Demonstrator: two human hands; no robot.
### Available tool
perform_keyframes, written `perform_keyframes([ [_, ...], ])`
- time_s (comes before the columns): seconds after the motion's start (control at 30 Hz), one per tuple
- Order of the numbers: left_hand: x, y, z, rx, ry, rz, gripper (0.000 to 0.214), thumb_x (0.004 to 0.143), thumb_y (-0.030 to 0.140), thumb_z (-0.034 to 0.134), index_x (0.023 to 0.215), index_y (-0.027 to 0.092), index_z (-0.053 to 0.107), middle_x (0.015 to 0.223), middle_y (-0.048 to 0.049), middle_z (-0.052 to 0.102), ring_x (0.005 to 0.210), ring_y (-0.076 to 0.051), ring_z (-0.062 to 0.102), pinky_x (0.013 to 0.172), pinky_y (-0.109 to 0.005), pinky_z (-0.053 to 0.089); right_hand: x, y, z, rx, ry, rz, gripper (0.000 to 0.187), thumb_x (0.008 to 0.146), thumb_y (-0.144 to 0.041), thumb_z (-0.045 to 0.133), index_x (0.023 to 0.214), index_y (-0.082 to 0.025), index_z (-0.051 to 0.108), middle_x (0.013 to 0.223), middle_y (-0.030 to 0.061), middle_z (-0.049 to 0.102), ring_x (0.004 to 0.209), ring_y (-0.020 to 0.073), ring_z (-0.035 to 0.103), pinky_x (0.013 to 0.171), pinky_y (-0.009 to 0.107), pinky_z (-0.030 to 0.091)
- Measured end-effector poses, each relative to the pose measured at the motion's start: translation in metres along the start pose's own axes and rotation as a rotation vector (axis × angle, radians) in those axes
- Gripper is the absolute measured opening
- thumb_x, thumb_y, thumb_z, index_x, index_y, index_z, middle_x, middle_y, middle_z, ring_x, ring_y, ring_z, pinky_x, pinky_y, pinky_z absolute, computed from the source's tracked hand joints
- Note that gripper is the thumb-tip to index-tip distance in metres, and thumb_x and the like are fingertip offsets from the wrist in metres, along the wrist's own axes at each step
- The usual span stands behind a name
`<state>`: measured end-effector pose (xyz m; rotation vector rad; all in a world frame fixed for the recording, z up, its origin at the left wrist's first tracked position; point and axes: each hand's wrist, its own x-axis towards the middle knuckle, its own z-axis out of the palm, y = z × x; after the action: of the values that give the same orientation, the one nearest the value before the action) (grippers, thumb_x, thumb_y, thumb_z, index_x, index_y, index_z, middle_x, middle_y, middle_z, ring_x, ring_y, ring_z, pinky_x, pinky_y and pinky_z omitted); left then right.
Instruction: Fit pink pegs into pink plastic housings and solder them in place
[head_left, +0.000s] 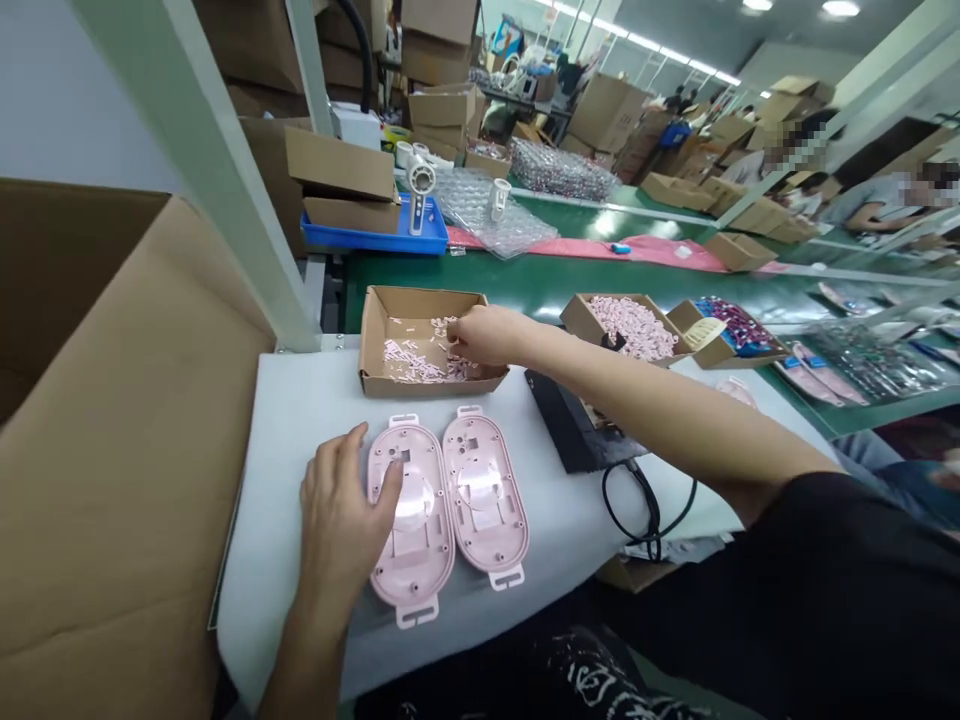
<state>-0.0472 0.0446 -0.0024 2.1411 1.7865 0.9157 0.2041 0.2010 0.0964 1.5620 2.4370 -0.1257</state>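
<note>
Two pink oval plastic shells lie side by side on a white pad (300,420). My left hand (341,515) rests flat on the left shell (412,540), fingers spread. The right shell (487,490) lies untouched beside it. My right hand (487,335) reaches into a shallow cardboard tray (371,340) of small pink parts (412,365), fingers pinched together among them; what they hold is too small to make out.
A large open carton (112,430) stands at my left. A black device (570,430) with a cable (645,500) sits right of the shells. More trays of pink parts (634,325) and coloured pieces (731,325) lie on the green conveyor (540,280). Other people work at the far right.
</note>
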Motion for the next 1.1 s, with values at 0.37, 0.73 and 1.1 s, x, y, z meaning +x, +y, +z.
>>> perform_keyframes([
  [0.37,-0.007,-0.007,0.005,-0.096,0.031,-0.026,0.043,0.095,0.038,0.055,0.131,0.016,0.058,0.119,-0.0127,0.063,0.109,-0.030,0.060,0.095,-0.049,0.051,0.019,0.019,0.004,0.136,0.048,0.027,0.023,0.086,-0.021,0.067,0.107,-0.022,0.077,0.104,0.0050,0.077,0.095,0.0227,0.070,0.082,0.028,0.050],
  [0.73,-0.005,-0.004,-0.002,-0.263,-0.117,-0.120,0.064,0.082,0.019,0.066,0.144,0.022,0.050,0.111,-0.0041,0.062,0.093,-0.020,0.063,0.084,-0.037,0.056,-0.073,-0.097,0.037,0.915,0.235,-0.217,0.010,0.091,-0.023,0.069,0.095,-0.020,0.078,0.090,-0.0005,0.077,0.078,0.0119,0.069,0.073,0.025,0.052],
  [1.1,-0.008,-0.001,-0.006,-0.423,-0.097,-0.119,0.045,0.084,0.015,0.068,0.127,0.028,0.063,0.108,0.0013,0.062,0.089,-0.011,0.062,0.083,-0.025,0.054,-0.066,-0.130,0.075,0.459,0.441,-0.301,0.020,0.098,-0.020,0.055,0.091,-0.015,0.073,0.085,0.0044,0.071,0.075,0.0157,0.056,0.072,0.030,0.043],
])
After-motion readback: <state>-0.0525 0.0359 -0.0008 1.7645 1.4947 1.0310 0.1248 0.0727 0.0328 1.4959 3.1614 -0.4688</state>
